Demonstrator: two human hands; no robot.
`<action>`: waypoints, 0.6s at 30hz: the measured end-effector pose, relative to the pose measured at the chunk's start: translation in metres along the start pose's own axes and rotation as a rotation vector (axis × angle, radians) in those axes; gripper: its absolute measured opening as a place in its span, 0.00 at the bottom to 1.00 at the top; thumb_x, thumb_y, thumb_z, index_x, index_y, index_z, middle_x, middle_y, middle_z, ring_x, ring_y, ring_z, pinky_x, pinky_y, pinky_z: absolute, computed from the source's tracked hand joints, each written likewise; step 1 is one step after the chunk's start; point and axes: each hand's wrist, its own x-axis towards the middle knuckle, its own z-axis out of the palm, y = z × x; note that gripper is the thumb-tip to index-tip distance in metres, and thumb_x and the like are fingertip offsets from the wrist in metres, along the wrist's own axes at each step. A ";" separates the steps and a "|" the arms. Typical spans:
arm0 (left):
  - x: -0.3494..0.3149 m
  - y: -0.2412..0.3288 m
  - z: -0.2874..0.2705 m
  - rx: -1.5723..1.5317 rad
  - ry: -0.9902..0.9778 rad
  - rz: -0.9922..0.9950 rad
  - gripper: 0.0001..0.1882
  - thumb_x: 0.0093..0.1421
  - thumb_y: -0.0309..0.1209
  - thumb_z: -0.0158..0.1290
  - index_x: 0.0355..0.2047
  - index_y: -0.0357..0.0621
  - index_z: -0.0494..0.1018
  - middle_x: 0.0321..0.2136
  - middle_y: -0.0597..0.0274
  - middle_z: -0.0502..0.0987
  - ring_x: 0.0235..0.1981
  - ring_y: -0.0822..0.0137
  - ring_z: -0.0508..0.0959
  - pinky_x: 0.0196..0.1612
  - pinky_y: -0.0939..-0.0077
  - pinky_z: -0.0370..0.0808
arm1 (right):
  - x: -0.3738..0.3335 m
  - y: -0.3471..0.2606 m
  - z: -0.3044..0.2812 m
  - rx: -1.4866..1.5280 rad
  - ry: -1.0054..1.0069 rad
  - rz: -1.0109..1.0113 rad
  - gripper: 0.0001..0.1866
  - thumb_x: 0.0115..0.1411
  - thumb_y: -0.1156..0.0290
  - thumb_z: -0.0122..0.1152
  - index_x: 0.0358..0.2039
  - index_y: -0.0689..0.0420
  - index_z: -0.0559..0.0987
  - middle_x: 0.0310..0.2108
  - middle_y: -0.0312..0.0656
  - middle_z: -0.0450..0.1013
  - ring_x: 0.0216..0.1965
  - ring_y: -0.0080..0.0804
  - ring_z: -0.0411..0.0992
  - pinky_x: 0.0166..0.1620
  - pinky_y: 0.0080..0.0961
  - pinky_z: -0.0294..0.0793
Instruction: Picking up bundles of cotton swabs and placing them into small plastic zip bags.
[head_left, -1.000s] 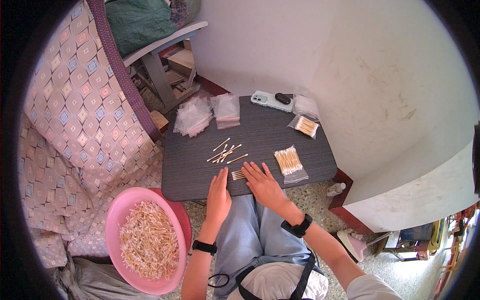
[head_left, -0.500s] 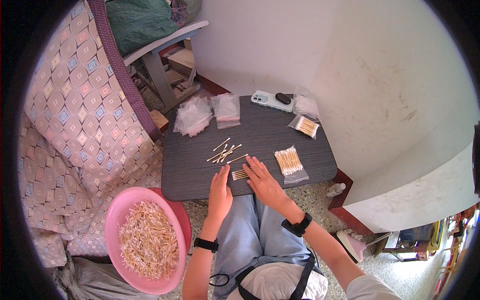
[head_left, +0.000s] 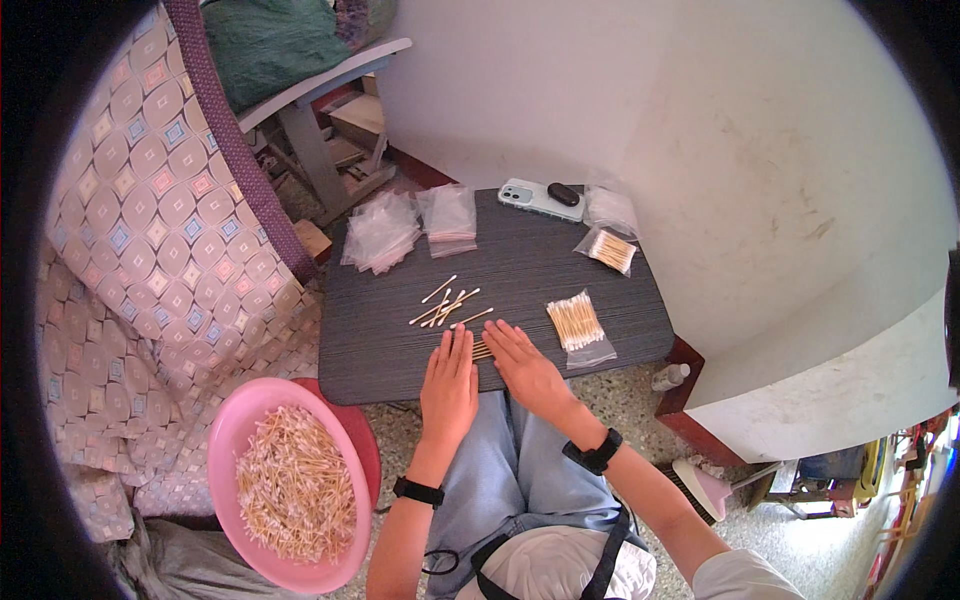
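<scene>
A small row of cotton swabs [head_left: 482, 350] lies side by side on the dark table [head_left: 360, 340], between my two hands. My left hand [head_left: 449, 385] rests flat over the row's left ends, fingers stretched out. Over the right ends lies my right hand [head_left: 528, 370], its fingers straight as well. The swab tips are hidden under both hands. Just beyond my fingertips is a loose scatter of cotton swabs [head_left: 441, 308]. To the right of my right hand, a clear bag packed with cotton swabs [head_left: 577, 322] lies on the table.
Clear plastic bags [head_left: 383, 232] and another stack of bags [head_left: 450, 220] lie at the table's back left. A phone [head_left: 540, 198] and a smaller filled swab bag [head_left: 606, 250] are back right. A pink basin [head_left: 222, 470] heaped with swabs stands at the left.
My left hand has moved slightly right and now covers the row's left ends, which showed before. My right hand has shifted slightly. The view has moved a little.
</scene>
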 end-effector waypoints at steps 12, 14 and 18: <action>0.002 0.002 0.002 0.101 -0.007 0.040 0.20 0.61 0.29 0.47 0.53 0.35 0.68 0.57 0.53 0.67 0.60 0.55 0.64 0.63 0.60 0.59 | 0.000 -0.002 -0.001 -0.046 -0.013 0.011 0.24 0.56 0.75 0.52 0.55 0.65 0.68 0.60 0.49 0.62 0.64 0.42 0.55 0.66 0.38 0.53; 0.007 -0.001 0.002 0.112 0.010 0.051 0.18 0.61 0.29 0.48 0.50 0.36 0.71 0.55 0.53 0.69 0.58 0.55 0.66 0.61 0.60 0.61 | 0.003 -0.003 -0.002 -0.033 0.002 0.016 0.24 0.55 0.75 0.54 0.54 0.64 0.70 0.60 0.48 0.61 0.64 0.43 0.56 0.66 0.38 0.54; 0.019 -0.003 0.003 0.003 0.097 -0.006 0.10 0.57 0.29 0.52 0.36 0.38 0.78 0.46 0.53 0.75 0.51 0.55 0.73 0.54 0.63 0.70 | 0.011 -0.003 -0.006 -0.035 0.055 0.017 0.20 0.53 0.76 0.58 0.48 0.61 0.75 0.59 0.48 0.62 0.60 0.44 0.60 0.63 0.39 0.59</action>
